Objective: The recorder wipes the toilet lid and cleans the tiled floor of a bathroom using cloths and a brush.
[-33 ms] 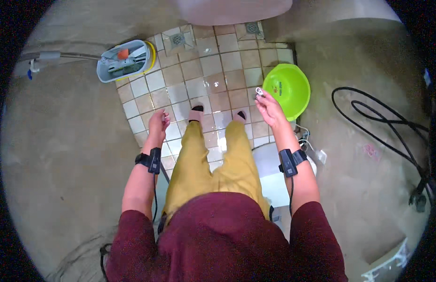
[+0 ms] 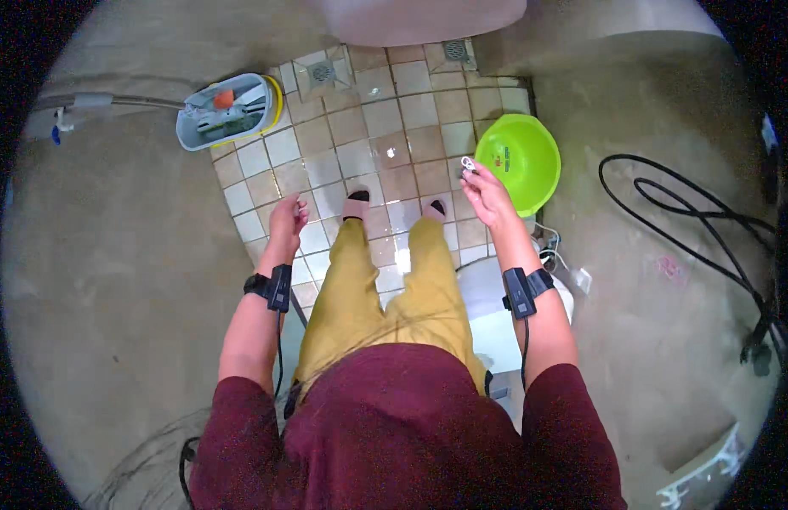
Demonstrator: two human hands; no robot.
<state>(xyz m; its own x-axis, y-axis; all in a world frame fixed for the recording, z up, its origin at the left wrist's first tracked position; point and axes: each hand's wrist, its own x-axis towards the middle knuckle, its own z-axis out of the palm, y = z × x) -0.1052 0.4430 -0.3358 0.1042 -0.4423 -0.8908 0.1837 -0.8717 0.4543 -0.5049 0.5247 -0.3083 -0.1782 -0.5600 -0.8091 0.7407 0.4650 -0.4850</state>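
My right hand (image 2: 487, 195) is raised beside the green basin (image 2: 538, 166), its fingers pinched on a small white looped object (image 2: 468, 164). A dark bit shows just below the loop; its exact kind is too small to tell. On the other side, my left hand (image 2: 287, 223) hangs above the floor with the fingers curled in. Something small and pale may sit at its fingertips, but I cannot make it out. The two hands are well apart, in front of my legs. A black device (image 2: 520, 293) is strapped to my right forearm, and another black device (image 2: 278, 289) to my left.
On the wet tiled floor (image 2: 347, 126) stands a grey-and-yellow bucket (image 2: 190, 132) holding brushes and cloths. Floor drains (image 2: 322, 70) lie ahead. A white toilet (image 2: 496, 314) is behind my legs. Black cable (image 2: 666, 225) hangs on the right wall, and a tap (image 2: 61, 123) is on the left.
Dark hair strands now hang across my trousers and shirt. Both hands stay almost exactly where they were, with the same grip.
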